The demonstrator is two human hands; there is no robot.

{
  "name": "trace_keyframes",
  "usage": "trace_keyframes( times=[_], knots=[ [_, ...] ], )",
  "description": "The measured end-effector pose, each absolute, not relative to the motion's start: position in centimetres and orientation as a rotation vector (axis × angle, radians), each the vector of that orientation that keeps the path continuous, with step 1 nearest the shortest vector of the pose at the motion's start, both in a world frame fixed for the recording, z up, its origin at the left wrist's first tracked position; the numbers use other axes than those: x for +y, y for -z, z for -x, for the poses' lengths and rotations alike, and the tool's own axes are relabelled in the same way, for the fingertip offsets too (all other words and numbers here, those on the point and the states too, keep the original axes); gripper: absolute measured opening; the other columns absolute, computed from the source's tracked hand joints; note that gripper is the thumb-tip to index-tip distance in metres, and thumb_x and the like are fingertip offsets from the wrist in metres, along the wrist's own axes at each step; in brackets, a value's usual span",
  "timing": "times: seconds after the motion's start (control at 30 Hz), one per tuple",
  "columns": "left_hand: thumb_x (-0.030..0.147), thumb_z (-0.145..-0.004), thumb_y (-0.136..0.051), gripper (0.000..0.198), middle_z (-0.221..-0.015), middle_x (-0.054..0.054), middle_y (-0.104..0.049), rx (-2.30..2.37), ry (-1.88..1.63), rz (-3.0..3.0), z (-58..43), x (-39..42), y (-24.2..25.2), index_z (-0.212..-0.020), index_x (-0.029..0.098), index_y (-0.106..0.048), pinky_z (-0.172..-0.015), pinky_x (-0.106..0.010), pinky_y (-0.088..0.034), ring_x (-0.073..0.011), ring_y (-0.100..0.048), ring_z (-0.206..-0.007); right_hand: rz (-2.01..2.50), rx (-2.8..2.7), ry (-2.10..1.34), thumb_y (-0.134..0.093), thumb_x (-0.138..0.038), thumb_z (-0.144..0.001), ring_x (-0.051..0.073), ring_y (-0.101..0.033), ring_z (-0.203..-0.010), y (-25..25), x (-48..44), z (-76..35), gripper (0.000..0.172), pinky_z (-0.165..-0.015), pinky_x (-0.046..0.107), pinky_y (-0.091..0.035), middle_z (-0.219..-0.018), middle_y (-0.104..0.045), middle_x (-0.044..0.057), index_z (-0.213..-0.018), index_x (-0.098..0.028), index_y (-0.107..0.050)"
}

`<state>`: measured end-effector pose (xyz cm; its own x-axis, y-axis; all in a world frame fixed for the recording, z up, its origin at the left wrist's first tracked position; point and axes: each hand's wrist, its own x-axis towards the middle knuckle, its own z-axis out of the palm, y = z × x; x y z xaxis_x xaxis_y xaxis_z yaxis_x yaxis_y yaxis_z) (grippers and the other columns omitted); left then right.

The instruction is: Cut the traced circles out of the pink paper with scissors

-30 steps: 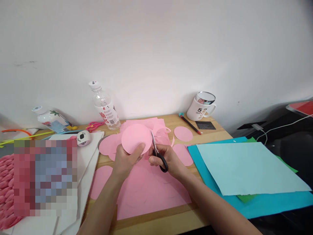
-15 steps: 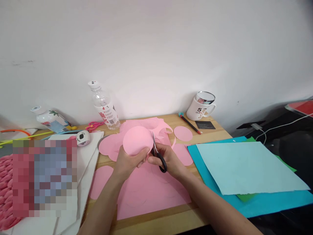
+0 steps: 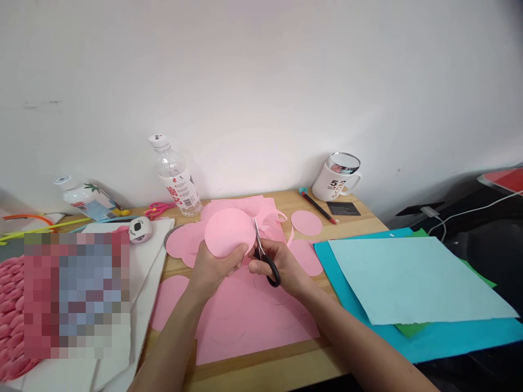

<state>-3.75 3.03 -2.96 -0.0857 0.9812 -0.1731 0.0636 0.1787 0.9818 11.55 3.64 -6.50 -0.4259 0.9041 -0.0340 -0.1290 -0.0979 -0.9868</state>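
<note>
My left hand (image 3: 214,267) pinches a pink paper circle (image 3: 229,231) by its lower edge and holds it up above the table. My right hand (image 3: 281,267) grips black-handled scissors (image 3: 263,256), whose blades point up along the circle's right edge. A curled pink offcut strip (image 3: 280,218) hangs just right of the blades. Below both hands lies a large pink paper sheet (image 3: 253,321) with faint drawn circles.
Cut pink circles (image 3: 306,222) lie around on the wooden table (image 3: 265,375). Blue and green sheets (image 3: 408,283) cover the right side. A white mug (image 3: 337,178), a pencil (image 3: 316,204), a water bottle (image 3: 175,177), a second bottle (image 3: 84,198) and white cloth (image 3: 151,261) stand behind and left.
The pink circle has been turned slightly in my left hand while the scissors stay at its right edge. The offcut strip has shifted a little.
</note>
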Motion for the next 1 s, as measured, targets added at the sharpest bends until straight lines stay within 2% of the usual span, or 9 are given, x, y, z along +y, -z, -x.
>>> trace_keyframes(
  times=[0.17,0.27,0.37,0.47,0.57,0.7,1.0],
  knots=[
    [0.028,-0.059,-0.069,0.025,-0.04,0.007,-0.04,1.418,-1.142,-1.121,3.78,2.92,2.81,-0.052,0.018,-0.047,-0.038,-0.021,-0.028,-0.0065,-0.035,-0.04,0.912,-1.379,-1.633,-0.072,-0.038,-0.068,0.01,-0.036,-0.054,6.41,3.56,-11.56,0.027,-0.05,0.024,-0.028,-0.055,-0.045,-0.005,-0.068,-0.018,-0.054],
    [0.03,-0.066,-0.065,0.031,-0.039,0.007,-0.038,1.386,-1.12,-1.191,3.93,2.87,3.0,-0.048,0.018,-0.043,-0.039,-0.021,-0.028,-0.0056,-0.034,-0.039,0.904,-1.386,-1.626,-0.072,-0.039,-0.069,0.011,-0.04,-0.054,6.38,3.52,-11.54,0.027,-0.051,0.025,-0.03,-0.055,-0.046,-0.004,-0.068,-0.017,-0.056],
    [0.033,-0.072,-0.062,0.034,-0.039,0.005,-0.041,1.345,-1.065,-1.24,4.04,2.93,3.37,-0.047,0.018,-0.045,-0.039,-0.022,-0.031,-0.0061,-0.036,-0.038,0.916,-1.393,-1.62,-0.072,-0.04,-0.069,0.011,-0.038,-0.054,6.41,3.52,-11.52,0.028,-0.051,0.024,-0.029,-0.055,-0.045,-0.004,-0.068,-0.017,-0.056],
    [0.033,-0.066,-0.069,0.02,-0.049,0.003,-0.051,1.388,-1.109,-1.201,3.93,2.94,3.43,-0.064,0.016,-0.057,-0.041,-0.022,-0.035,-0.0091,-0.044,-0.045,0.901,-1.373,-1.635,-0.076,-0.04,-0.065,0.009,-0.034,-0.054,6.39,3.57,-11.53,0.031,-0.05,0.024,-0.026,-0.058,-0.046,-0.005,-0.071,-0.017,-0.056],
    [0.03,-0.059,-0.073,0.029,-0.063,0.0,-0.06,1.439,-1.152,-1.154,3.69,2.84,3.07,-0.081,0.015,-0.062,-0.046,-0.023,-0.04,-0.0128,-0.052,-0.056,0.898,-1.336,-1.655,-0.08,-0.041,-0.06,0.009,-0.033,-0.054,6.26,3.63,-11.56,0.036,-0.049,0.023,-0.024,-0.059,-0.044,-0.005,-0.07,-0.017,-0.054],
    [0.031,-0.058,-0.072,0.027,-0.059,0.001,-0.057,1.436,-1.12,-1.16,3.55,2.77,2.7,-0.077,0.015,-0.062,-0.045,-0.024,-0.04,-0.0127,-0.051,-0.053,0.888,-1.324,-1.662,-0.08,-0.042,-0.059,0.009,-0.032,-0.052,6.16,3.66,-11.56,0.039,-0.049,0.024,-0.023,-0.057,-0.042,-0.006,-0.071,-0.017,-0.053],
    [0.032,-0.058,-0.073,0.03,-0.063,-0.001,-0.06,1.424,-1.126,-1.161,3.84,2.85,3.11,-0.08,0.015,-0.063,-0.047,-0.024,-0.04,-0.0139,-0.052,-0.057,0.872,-1.359,-1.648,-0.078,-0.041,-0.063,0.009,-0.031,-0.053,6.31,3.63,-11.62,0.034,-0.049,0.024,-0.022,-0.058,-0.043,-0.006,-0.072,-0.017,-0.055]
  ],
)
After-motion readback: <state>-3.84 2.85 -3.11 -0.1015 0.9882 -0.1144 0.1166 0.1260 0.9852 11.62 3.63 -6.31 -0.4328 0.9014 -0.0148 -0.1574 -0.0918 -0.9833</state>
